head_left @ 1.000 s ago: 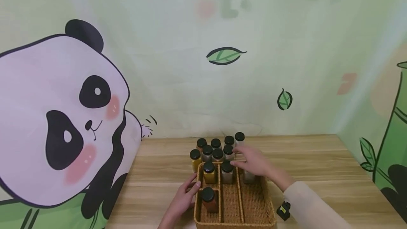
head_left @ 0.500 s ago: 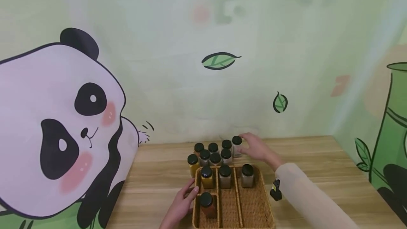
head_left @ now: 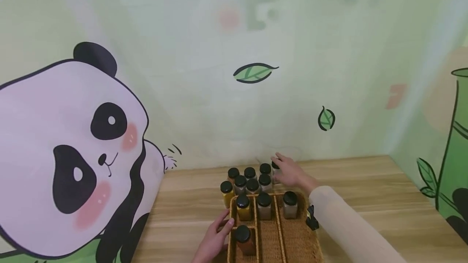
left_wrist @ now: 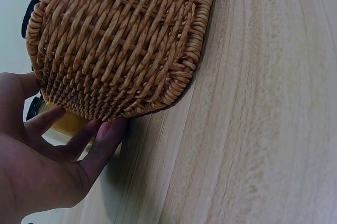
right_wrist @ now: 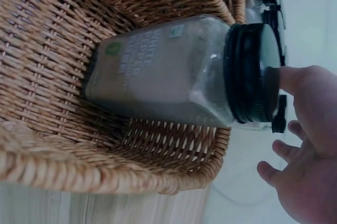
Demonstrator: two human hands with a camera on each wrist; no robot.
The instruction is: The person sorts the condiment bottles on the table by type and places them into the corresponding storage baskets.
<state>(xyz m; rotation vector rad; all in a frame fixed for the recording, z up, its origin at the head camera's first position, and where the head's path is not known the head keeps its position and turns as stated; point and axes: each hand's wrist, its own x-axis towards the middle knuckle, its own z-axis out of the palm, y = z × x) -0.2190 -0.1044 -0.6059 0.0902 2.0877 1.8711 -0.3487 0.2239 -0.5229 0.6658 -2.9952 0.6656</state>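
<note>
My right hand (head_left: 289, 172) is at the rear right jar (head_left: 276, 177), partly covering its black lid. Its fingers (right_wrist: 269, 173) look spread and loosely bent in the right wrist view, with background showing between them and the lid. The left hand (head_left: 215, 236) rests its fingertips against the left wall of the wicker basket (left_wrist: 116, 45). Inside the basket, a white pepper jar (right_wrist: 158, 68) stands in the right compartment. A grey jar (head_left: 265, 206) is in the middle one. On the left are a yellow jar (head_left: 243, 207) and, nearer me, a red-brown jar (head_left: 244, 242).
Several black-lidded jars (head_left: 252, 186) stand close together behind the basket, with a yellow jar (head_left: 227, 193) at their left end. The wooden table (head_left: 190, 202) meets a panda-printed backdrop (head_left: 204, 133) at the back. A small black device (head_left: 312, 217) is at the right wrist.
My right hand has moved from above the basket's back edge to the rear right jar, then over it. The left hand stays at the basket. The head view has shifted slightly.
</note>
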